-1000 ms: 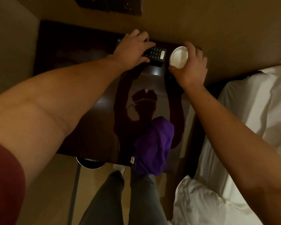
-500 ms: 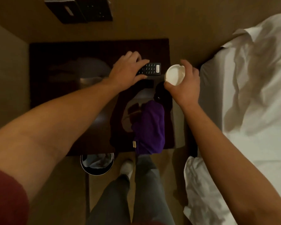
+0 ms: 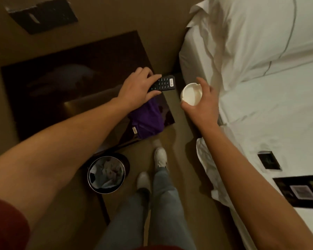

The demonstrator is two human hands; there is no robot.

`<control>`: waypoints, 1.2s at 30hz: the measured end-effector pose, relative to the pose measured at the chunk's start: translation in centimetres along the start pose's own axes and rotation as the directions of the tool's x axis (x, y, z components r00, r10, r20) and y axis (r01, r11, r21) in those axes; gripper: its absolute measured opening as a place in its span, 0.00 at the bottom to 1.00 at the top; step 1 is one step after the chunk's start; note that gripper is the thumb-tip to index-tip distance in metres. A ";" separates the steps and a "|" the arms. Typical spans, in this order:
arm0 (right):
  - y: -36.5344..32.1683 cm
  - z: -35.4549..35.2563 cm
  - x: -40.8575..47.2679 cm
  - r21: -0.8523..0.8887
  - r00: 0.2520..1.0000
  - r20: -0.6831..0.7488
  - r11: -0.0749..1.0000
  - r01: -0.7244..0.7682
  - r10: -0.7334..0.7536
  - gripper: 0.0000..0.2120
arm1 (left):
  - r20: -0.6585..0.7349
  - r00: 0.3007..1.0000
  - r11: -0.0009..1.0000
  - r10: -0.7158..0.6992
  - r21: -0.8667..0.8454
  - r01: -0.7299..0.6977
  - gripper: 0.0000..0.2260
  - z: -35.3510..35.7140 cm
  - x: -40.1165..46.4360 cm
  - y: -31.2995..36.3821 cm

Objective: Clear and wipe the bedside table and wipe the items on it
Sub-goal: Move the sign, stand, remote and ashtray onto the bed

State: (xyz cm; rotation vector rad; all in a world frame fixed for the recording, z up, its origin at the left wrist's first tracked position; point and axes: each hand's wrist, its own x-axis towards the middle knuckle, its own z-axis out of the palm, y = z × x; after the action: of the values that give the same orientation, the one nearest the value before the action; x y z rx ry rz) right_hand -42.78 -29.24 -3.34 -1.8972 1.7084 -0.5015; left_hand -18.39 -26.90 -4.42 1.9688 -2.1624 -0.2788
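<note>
White ashtray (image 3: 191,94) in right hand (image 3: 202,101) grip, now off the table (image 3: 61,83), left hand (image 3: 137,85) still clutching remote (image 3: 163,83).

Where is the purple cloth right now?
The purple cloth lies on the dark bedside table, at its near right corner, just under the left hand.

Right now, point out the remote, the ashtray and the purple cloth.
remote (image 3: 165,83): head view, on its keypad.
ashtray (image 3: 192,94): head view, on its inner bowl.
purple cloth (image 3: 147,120): head view, on its folded middle.
</note>
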 end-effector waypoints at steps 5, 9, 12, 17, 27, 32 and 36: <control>5.2 -3.6 -5.8 0.035 0.989 -0.071 0.991 -0.127 0.130 0.40 | 0.042 0.999 0.990 0.019 -0.140 -0.013 0.27 2.3 -2.1 8.0; 11.1 -6.4 -10.5 0.035 0.959 -0.111 0.965 -0.260 0.262 0.41 | 0.140 0.981 0.979 0.137 -0.172 -0.113 0.27 4.7 -3.5 14.3; 15.5 -8.7 -14.1 0.063 0.926 -0.153 0.938 -0.340 0.345 0.41 | 0.183 0.955 0.960 0.234 -0.196 -0.198 0.26 6.4 -3.9 19.5; 22.0 -11.7 -21.2 0.145 0.862 -0.234 0.893 -0.427 0.450 0.40 | 0.242 0.891 0.919 0.383 -0.200 -0.341 0.26 8.9 -5.2 28.3; 35.8 -19.2 -36.0 0.216 0.733 -0.284 0.786 -0.580 0.619 0.42 | 0.318 0.772 0.835 0.550 -0.211 -0.508 0.26 13.7 -11.4 47.3; 42.1 -22.9 -42.1 0.224 0.679 -0.300 0.741 -0.633 0.670 0.41 | 0.372 0.714 0.803 0.593 -0.205 -0.559 0.27 16.7 -13.6 55.8; 46.6 -25.1 -45.7 0.250 0.622 -0.287 0.684 -0.686 0.729 0.42 | 0.382 0.671 0.767 0.635 -0.208 -0.607 0.26 19.1 -14.7 61.7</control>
State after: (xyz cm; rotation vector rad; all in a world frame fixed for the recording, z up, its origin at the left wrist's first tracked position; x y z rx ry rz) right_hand -100.62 9.76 -8.50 -0.9127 2.4235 -0.6271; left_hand -81.43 -6.48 -6.24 1.0658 -2.9039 -0.7046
